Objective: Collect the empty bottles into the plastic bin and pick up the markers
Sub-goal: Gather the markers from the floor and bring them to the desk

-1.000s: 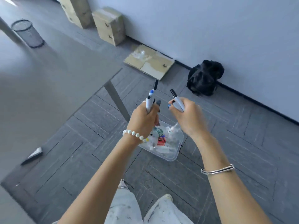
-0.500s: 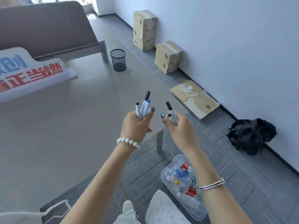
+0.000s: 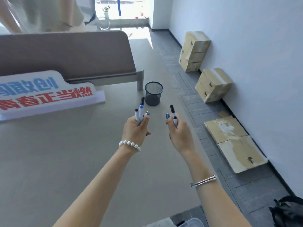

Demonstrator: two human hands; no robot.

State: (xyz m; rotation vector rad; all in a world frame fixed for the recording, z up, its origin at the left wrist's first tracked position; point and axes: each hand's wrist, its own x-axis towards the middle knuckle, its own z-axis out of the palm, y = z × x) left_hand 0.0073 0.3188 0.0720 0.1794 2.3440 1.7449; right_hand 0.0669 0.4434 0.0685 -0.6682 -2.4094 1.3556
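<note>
Two hands raised over grey counter (image 3: 65, 161), head view only. Left hand (image 3: 135, 129): fingers closed around bundle of three markers (image 3: 140, 112), tips up; one black-capped, one blue-banded, third shorter with dark tip. Pearl bracelet (image 3: 129, 145) on left wrist. Right hand (image 3: 179, 135): fingers closed on two more markers (image 3: 173, 114), one showing red band under black cap, other shorter and dark-tipped. Silver bangle (image 3: 203, 181) on right forearm. Hands well apart, neither touching counter.

Beyond hands: black mesh cup (image 3: 153, 93) upright on counter, between and behind both marker bundles. White sign (image 3: 49, 94) with blue and red characters at far left of counter. Brown partition panel (image 3: 65, 54) behind sign.

Right side, along wall: stacked cardboard boxes (image 3: 195, 50), one further box (image 3: 213, 84), flattened cardboard (image 3: 234, 141) on floor. Black bag (image 3: 288, 212) at lower right corner. Clear rounded edge at bottom, possibly plastic bin (image 3: 191, 222); too little visible to confirm.
</note>
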